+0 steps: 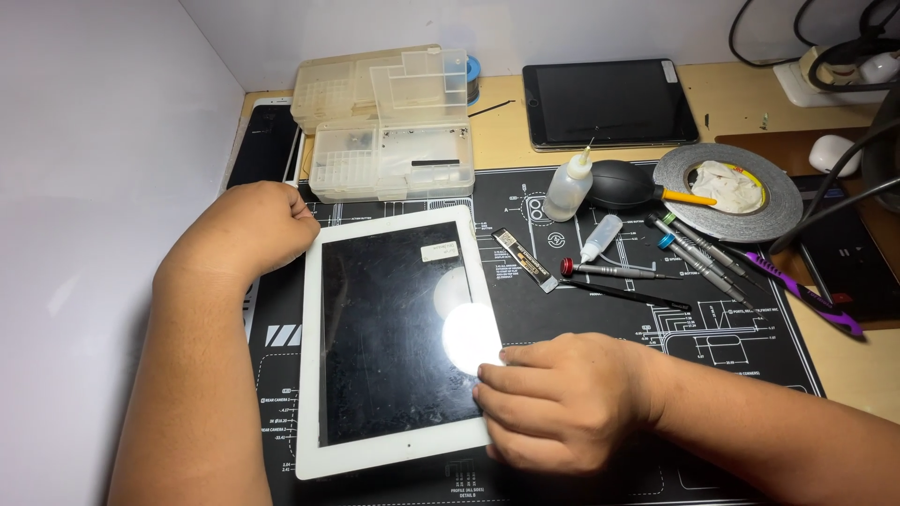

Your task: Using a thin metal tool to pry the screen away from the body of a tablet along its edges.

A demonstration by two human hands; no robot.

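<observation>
A white-framed tablet [394, 337] with a dark screen lies face up on a black work mat [600, 309]. My left hand [258, 225] is curled against the tablet's upper left corner, touching its edge. My right hand [562, 398] rests at the tablet's right edge, fingers bent against the frame near a bright lamp reflection. Whether a thin tool sits under those fingers is hidden.
Clear plastic parts boxes [389, 126] stand behind the tablet, a second dark tablet [609, 103] farther back. To the right lie a small squeeze bottle [567, 187], a black air blower [623, 185], several screwdrivers [694, 248], a tape roll [727, 192] and a purple pry tool [811, 295].
</observation>
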